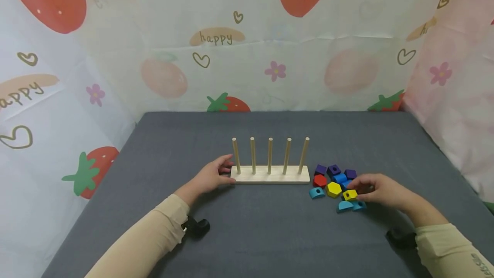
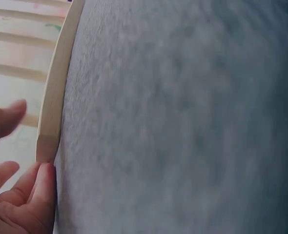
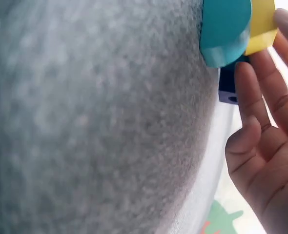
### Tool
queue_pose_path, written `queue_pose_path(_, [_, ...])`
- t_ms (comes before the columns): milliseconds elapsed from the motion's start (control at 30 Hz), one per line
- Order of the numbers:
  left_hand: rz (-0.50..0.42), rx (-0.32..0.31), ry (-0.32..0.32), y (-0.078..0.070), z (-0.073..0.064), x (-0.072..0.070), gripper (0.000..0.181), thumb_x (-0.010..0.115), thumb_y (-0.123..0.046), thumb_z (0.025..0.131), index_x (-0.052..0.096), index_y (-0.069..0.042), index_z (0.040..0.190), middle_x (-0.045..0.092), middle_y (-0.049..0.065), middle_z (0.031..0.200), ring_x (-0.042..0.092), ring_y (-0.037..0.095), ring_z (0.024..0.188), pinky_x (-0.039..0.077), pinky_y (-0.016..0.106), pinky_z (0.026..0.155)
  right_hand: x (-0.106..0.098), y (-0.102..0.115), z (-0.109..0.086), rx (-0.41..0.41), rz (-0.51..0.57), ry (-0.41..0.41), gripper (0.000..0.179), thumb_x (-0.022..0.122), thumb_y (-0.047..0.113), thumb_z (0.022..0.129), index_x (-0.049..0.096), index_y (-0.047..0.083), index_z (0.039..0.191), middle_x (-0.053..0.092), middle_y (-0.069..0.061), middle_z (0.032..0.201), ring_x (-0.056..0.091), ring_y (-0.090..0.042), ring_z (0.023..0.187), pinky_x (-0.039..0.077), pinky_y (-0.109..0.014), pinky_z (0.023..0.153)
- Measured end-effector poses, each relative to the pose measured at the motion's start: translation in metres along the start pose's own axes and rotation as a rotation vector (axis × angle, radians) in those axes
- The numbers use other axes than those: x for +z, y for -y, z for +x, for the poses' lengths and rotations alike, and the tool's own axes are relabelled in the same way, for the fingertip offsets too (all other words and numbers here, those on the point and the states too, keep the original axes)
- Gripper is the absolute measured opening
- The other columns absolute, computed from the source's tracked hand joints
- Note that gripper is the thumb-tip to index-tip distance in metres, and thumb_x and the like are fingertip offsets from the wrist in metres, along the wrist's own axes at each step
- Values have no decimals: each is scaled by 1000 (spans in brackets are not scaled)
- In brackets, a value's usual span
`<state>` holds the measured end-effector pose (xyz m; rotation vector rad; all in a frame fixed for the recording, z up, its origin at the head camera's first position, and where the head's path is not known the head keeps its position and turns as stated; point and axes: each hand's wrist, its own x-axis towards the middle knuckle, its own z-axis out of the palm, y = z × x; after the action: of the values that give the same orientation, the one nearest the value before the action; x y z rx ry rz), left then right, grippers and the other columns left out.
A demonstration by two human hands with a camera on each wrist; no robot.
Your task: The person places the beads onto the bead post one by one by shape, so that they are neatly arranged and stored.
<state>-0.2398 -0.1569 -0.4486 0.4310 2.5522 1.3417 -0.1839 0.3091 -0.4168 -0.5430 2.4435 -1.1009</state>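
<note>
A pale wooden peg board (image 1: 270, 176) with several upright pegs stands on the grey cloth. My left hand (image 1: 213, 173) is at its left end, thumb in front and fingers behind. In the left wrist view, fingertips (image 2: 47, 168) touch the board's end. To the right of the board lies a cluster of coloured blocks. There my right hand (image 1: 386, 192) pinches a small yellow block (image 1: 350, 195) with a hole, thumb and fingers at its edges. Teal half-round blocks (image 1: 345, 206) lie just below it; a yellow hexagonal block (image 1: 333, 189) is to its left.
Purple blocks (image 1: 320, 169), a red hexagonal block (image 1: 319, 181), a blue block (image 1: 339, 178) and another teal block (image 1: 317, 192) make up the cluster. Grey cloth (image 1: 278, 231) covers the table. Printed curtains (image 1: 239, 76) hang behind and along both sides.
</note>
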Motion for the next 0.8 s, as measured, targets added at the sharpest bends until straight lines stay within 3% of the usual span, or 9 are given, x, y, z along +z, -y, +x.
queue_pose_path(167, [4,-17,1,3,0,4,59,76,-9,74,52,-4,127,56,12,121,55,23,108,47,29,87,4,1,3,-7,-46,20,29,68,21,82,63,5,106,60,-8,99,54,-8,80,49,-24,68])
queue_pose_path(367, [40,-43,-36,6,0,7,53,76,-8,74,57,-7,123,57,8,118,55,20,105,48,27,85,6,3,5,47,-95,27,28,69,26,81,63,8,102,60,-2,91,50,-11,75,46,-24,64])
queue_pose_path(600, [41,-78,-57,4,0,8,51,76,-9,74,58,-10,122,58,6,115,55,17,103,48,28,85,-2,9,5,81,-86,-18,30,67,30,82,62,8,102,63,-2,95,54,-17,81,48,-26,69])
queue_pose_path(800, [45,-83,-57,4,0,7,50,77,-9,72,59,-10,120,59,5,112,56,16,100,47,28,85,-13,24,8,47,-58,-74,32,64,30,85,60,6,106,63,-6,102,58,-19,89,50,-26,74])
